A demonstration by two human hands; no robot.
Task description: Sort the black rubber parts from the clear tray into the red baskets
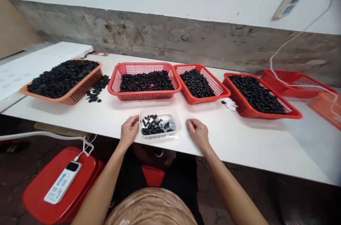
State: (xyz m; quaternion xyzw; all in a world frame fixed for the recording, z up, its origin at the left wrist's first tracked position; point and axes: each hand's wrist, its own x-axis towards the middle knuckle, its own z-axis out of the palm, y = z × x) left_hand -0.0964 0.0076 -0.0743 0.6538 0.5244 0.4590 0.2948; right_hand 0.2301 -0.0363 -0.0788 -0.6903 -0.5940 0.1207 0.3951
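A small clear plastic tray (177, 121) with several small black rings in it sits at the near edge of the white table (239, 143). My left hand (129, 131) rests at the tray's left side, fingers curled against its rim. My right hand (197, 132) lies on the table just right of the tray, fingers loosely curled, apart from it. I cannot make out anything inside either hand.
Behind stand an orange basket (80, 88) and three red baskets (145, 94) (191, 99) (246, 111) of black parts, with loose parts (97, 90) between. Empty baskets (298, 83) and a white cable are at the right. A red stool (39, 189) with a power strip is at lower left.
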